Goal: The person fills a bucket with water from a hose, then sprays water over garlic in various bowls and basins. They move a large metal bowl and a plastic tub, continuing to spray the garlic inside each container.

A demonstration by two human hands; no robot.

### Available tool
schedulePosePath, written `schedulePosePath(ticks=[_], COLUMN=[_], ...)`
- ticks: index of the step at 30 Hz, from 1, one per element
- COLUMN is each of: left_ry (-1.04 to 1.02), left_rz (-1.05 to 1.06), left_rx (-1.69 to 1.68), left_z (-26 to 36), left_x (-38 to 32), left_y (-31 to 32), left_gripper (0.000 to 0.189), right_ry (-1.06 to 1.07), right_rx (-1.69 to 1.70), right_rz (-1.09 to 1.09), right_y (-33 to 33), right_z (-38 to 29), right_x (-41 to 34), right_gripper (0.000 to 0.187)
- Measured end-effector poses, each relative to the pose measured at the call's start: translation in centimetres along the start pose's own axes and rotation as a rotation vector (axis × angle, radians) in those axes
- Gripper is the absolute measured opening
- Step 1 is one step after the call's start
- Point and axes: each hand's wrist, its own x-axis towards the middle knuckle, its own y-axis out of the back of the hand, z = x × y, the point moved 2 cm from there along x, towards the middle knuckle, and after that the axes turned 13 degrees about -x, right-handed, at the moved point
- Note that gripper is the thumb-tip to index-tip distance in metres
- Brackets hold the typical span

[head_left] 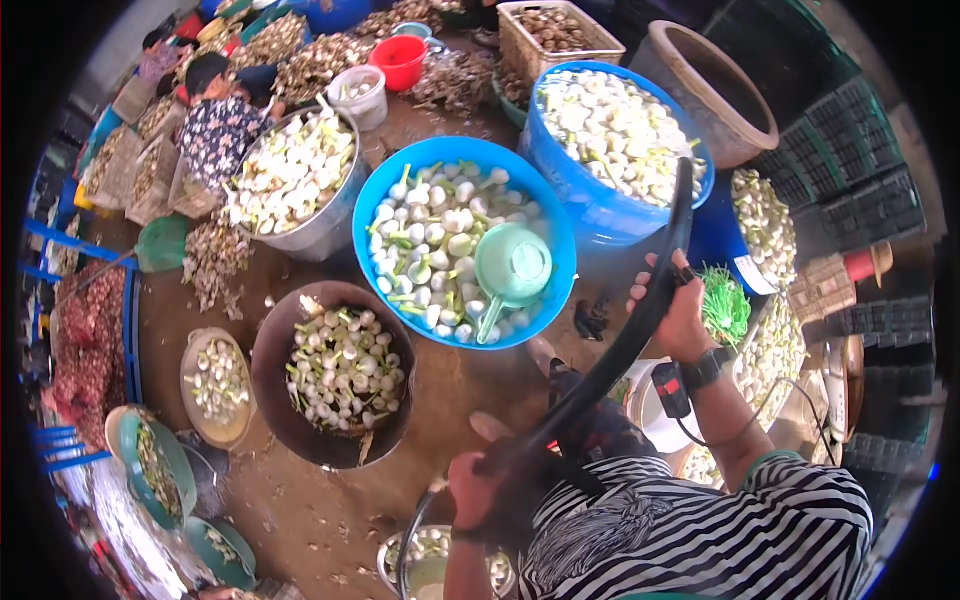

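My right hand [679, 307] grips a thick black hose [626, 330] near its upper part. The hose's far end rests over a blue tub [600, 214] heaped with peeled white bulbs [600, 127]. My left hand [476, 487] is closed around the hose lower down, partly blurred. In front of me stands a round blue basin [367, 270] with white bulbs and green stems in it. A mint-green plastic strainer with a handle [514, 266] lies on those bulbs. Left of it, a dark wok-like pan [274, 360] holds more bulbs.
A metal pot [300, 244] of bulbs stands at the upper left beside a person in a floral shirt [221, 139]. A large clay jar [675, 45], a wicker basket [525, 56] and a red bowl [397, 64] are beyond. Skins litter the wet brown floor [300, 517].
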Motion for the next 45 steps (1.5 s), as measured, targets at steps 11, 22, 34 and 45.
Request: schedulePosePath(ticks=[11, 22, 34, 45], left_ry=[-0.17, -0.001, 0.07, 0.136], left_rz=[0.24, 0.227, 0.263, 0.087], left_rx=[0.124, 0.048, 0.068, 0.084], left_z=[11.2, 8.0, 6.3, 10.3], left_x=[-5.6, -3.4, -5.3, -2.7], left_y=[11.4, 7.0, 9.2, 11.4], left_gripper=[0.04, 0.045, 0.055, 0.05], right_ry=[-0.087, -0.006, -0.158, -0.16], right_rx=[0.139, 0.107, 0.173, 0.238], right_rz=[-0.133, -0.109, -0.004, -0.064], right_y=[-5.0, -5.2, -3.4, -7.6], right_z=[1.2, -0.8, 1.9, 2.3], right_x=[-2.6, 1.8, 2.3, 1.7], right_gripper=[0.042, 0.035, 0.034, 0.037])
